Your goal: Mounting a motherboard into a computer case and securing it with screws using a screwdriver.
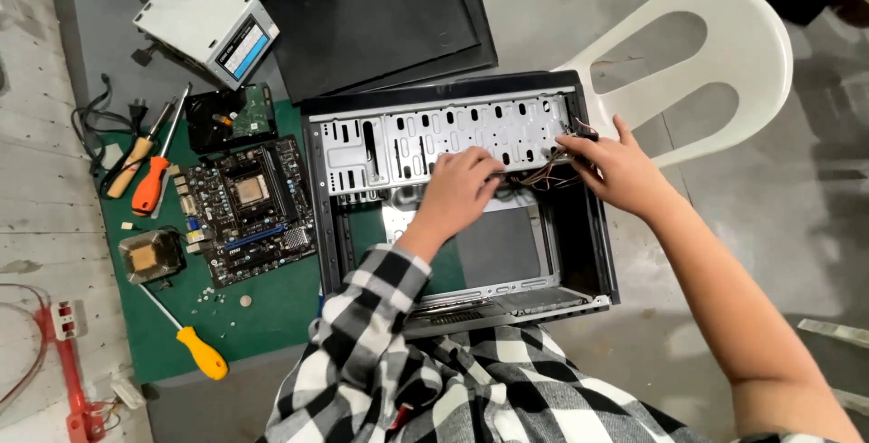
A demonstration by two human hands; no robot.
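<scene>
An open black computer case (597,253) lies on the table with its metal drive cage (434,135) at the far side. My left hand (457,191), in a checked sleeve, reaches inside below the cage and pinches a bundle of thin coloured wires (543,178). My right hand (615,167) is at the case's far right corner, fingers on the same wires near the cage end. The wire ends are partly hidden by both hands.
A motherboard (249,208) lies on a green mat (272,316) to the left, with a cooler (149,256), a hard drive (231,115), several screwdrivers (149,181) and small screws. A power supply (208,22) and black side panels (380,18) lie beyond. A white plastic chair (724,36) stands on the right.
</scene>
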